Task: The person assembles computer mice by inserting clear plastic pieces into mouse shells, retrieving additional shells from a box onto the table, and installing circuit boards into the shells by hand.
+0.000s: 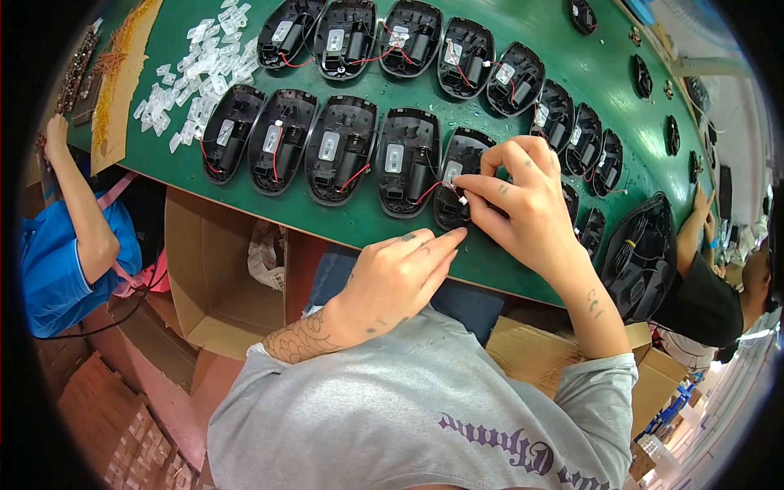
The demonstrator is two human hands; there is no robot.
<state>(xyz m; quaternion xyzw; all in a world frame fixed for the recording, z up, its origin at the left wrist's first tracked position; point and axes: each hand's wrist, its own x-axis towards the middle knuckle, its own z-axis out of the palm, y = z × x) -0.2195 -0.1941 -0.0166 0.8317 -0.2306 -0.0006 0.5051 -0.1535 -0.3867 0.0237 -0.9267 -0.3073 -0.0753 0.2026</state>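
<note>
A black oval plastic shell lies open side up near the table's front edge, in the nearer row of similar shells. My right hand bends over it, index finger and thumb brought close together beside a small white connector on a thin wire. Whatever lies between those fingertips is too small to make out. Fingers stretched out, my left hand points at the shell's near end and holds nothing. Left of it is another shell with a clear plastic piece, a black motor-like cylinder and a red wire.
Loose clear plastic pieces are heaped on the green table at left. A farther row of shells curves rightward. A black housing with a coiled cable stands at right. Cardboard boxes sit below. Co-workers' arms show at both sides.
</note>
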